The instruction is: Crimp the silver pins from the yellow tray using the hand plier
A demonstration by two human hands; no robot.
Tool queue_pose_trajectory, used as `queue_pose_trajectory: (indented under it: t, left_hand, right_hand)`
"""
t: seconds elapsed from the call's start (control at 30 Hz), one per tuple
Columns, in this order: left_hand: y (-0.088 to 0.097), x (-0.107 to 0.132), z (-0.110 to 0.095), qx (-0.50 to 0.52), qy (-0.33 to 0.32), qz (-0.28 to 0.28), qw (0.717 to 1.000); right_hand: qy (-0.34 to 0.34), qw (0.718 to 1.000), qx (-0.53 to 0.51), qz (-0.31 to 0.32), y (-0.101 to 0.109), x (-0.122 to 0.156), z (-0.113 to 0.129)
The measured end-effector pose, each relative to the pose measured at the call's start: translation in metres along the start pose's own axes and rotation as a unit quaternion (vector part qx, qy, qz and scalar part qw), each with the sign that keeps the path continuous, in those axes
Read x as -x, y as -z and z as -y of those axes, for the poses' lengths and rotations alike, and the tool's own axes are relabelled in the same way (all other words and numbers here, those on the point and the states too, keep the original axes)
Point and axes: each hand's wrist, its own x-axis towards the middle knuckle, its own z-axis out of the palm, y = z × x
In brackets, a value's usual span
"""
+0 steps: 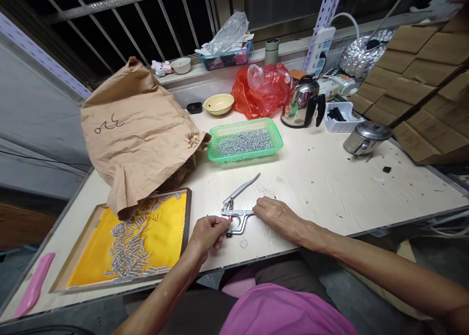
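With our left hand (pixel 209 231) we are pinching a red part (pixel 230 218) at the tool (pixel 239 212) lying on the tabletop (pixel 315 178); our right hand (pixel 277 216) is touching its end, grip unclear. Metal pieces (pixel 128 247) are filling basket (pixel 245 157) and tray (pixel 187 217); neither is showing which are finished.

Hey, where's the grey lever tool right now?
In the head view, the grey lever tool sits just below centre, between the left hand and the right hand, with the green basket behind it and the yellow-lined tray to its left.
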Motion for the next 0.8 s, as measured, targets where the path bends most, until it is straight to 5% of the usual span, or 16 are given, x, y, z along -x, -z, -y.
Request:
queue_pose_trajectory:
  t: [0.2,0.57,0.8]
  left_hand:
    - [0.0,-0.005,-0.001,-0.038,0.029,0.001,0.999]
    - [0.009,-0.013,-0.008,-0.094,0.058,0.112,0.987]
    - [0.008,-0.011,-0.003,-0.134,0.038,0.122,0.983]
  right_hand:
    - [-0.005,1.0,0.0,-0.019,-0.004,0.001,0.001]
    - [-0.028,1.0,-0.009,0.006,0.003,0.001,0.005]
    - [0.014,0.999,-0.031,0.017,0.021,-0.018,-0.03]
